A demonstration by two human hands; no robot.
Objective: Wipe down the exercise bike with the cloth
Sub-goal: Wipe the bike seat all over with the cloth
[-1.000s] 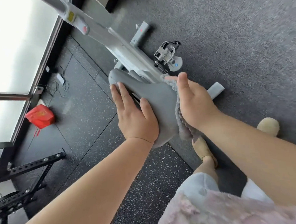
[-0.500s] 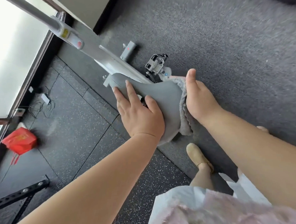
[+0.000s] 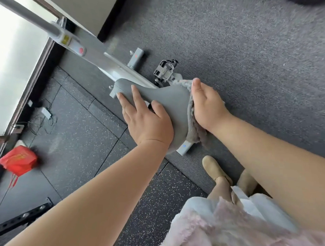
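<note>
Cloth (image 3: 192, 124), soft and limp, is pressed flat by the right hand (image 3: 207, 106) against the firm saddle's (image 3: 169, 103) right edge; best bunched under the palm. The open left hand (image 3: 145, 120) steadies the saddle.

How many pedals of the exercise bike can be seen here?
1. The pedal lies beyond the saddle, just past the right hand; a second pedal may be hidden behind the frame.

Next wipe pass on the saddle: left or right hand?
Right. The right hand presses the cloth against the saddle's wide end; the left hand lies flat on the saddle with no cloth, likely steadying it.
</note>
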